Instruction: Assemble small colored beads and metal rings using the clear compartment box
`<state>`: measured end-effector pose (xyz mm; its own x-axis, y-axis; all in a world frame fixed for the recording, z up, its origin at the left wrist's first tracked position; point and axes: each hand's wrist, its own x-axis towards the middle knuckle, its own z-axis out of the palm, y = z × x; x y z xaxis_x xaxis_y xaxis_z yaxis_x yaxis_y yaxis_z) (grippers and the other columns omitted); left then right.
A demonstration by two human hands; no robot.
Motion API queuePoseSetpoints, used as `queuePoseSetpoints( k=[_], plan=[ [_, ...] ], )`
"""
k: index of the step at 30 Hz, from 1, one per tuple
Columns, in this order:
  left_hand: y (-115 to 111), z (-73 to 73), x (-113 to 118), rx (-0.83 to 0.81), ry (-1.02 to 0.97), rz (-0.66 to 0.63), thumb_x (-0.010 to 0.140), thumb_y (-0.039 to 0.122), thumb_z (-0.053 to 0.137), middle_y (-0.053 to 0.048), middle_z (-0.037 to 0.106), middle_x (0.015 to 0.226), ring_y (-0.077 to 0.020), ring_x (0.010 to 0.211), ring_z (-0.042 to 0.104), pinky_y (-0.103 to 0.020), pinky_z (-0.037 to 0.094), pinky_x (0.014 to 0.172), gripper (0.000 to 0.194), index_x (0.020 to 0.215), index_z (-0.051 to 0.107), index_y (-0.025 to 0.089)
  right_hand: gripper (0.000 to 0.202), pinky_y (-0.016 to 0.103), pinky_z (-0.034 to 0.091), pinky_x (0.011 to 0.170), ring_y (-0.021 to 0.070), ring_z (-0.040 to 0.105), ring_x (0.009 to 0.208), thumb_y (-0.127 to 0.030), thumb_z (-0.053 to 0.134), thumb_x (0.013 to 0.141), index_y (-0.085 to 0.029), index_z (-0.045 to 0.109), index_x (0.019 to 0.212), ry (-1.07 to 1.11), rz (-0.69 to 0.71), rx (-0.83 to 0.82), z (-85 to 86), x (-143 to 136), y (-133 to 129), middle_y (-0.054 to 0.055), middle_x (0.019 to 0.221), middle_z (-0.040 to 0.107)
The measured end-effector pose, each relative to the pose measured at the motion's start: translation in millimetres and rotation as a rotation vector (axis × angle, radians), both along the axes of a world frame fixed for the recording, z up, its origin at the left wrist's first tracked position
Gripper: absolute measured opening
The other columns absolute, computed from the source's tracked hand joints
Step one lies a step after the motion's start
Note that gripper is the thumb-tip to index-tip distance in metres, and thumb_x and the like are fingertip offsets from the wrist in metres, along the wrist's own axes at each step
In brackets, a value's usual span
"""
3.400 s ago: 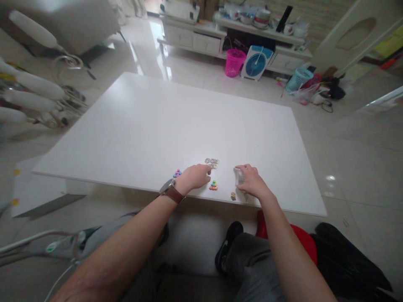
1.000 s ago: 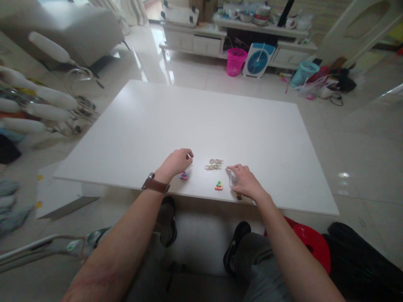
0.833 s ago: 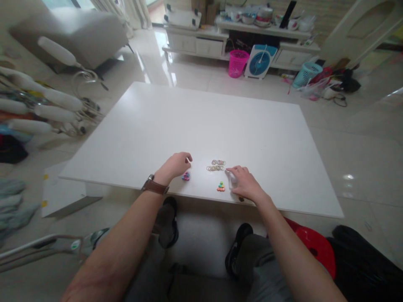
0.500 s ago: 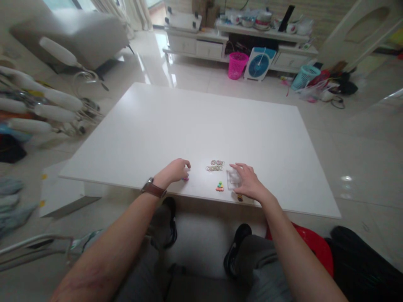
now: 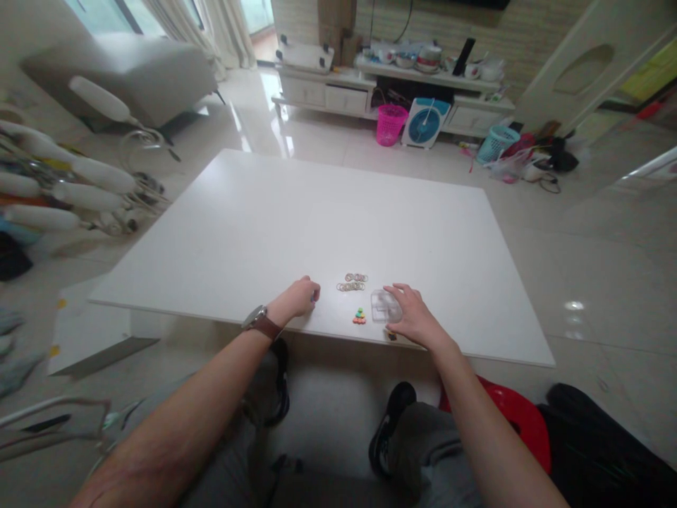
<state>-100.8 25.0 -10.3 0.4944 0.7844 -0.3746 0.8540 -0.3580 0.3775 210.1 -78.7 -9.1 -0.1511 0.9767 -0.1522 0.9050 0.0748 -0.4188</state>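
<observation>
My left hand [image 5: 301, 296] is at the table's near side, its fingers curled in and closed on a small blue-purple piece [image 5: 313, 300], mostly hidden by them. My right hand [image 5: 415, 316] spans the right part of a clear plastic box [image 5: 379, 307], thumb at the near edge and fingertips at the far edge. The box lies on the table and has dividers inside. Left of it sits a small cluster of green, yellow and orange-red pieces [image 5: 360, 317]. Two rows of metal rings [image 5: 352, 286] lie beyond the cluster. A small dark-and-yellow piece [image 5: 392, 336] is beneath my right thumb.
The white table [image 5: 317, 212] has its near edge just in front of my legs. A red stool [image 5: 521, 416] stands at the lower right. Across the room are a pink basket [image 5: 391, 127], a blue-and-white fan [image 5: 426, 123] and a low cabinet [image 5: 346, 101].
My left fingers have closed around the small blue-purple piece, which showed below them before. My right hand has come down around the box's edges. The whole view has shifted slightly.
</observation>
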Motion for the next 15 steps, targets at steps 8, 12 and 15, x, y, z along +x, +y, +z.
queuePoseSetpoints(
  k=[8,12,15],
  plan=[
    [5.3,-1.9,16.9,-0.001,0.006,-0.074,0.071,0.008,0.066,-0.008,0.067,0.091,-0.0193,0.080,0.064,-0.028,0.052,0.077,0.012,0.077,0.073,0.016,0.087,0.043,0.044,0.103,0.0297,0.041,0.131,-0.008,0.064,0.065,-0.026,0.044,0.148,-0.029,0.039,-0.052,-4.8,-8.2,9.9,0.011,0.144,0.047],
    [8.6,-6.9,20.8,-0.010,0.013,-0.082,0.070,0.007,0.065,-0.008,0.067,0.091,-0.0196,0.081,0.064,-0.027,0.052,0.075,0.013,0.078,0.072,0.016,0.085,0.039,0.045,0.096,0.0276,0.048,0.118,-0.009,0.064,0.067,-0.025,0.045,0.148,-0.069,0.047,-0.073,-0.5,-13.8,19.5,0.011,0.131,0.052],
    [11.5,-7.8,19.1,0.000,0.012,-0.072,0.069,0.005,0.064,-0.008,0.066,0.090,-0.0198,0.082,0.064,-0.027,0.052,0.075,0.015,0.077,0.071,0.015,0.085,0.037,0.046,0.092,0.0280,0.048,0.114,-0.012,0.067,0.067,-0.024,0.045,0.149,-0.111,0.043,-0.076,2.1,-15.1,24.4,0.011,0.124,0.053]
  ],
)
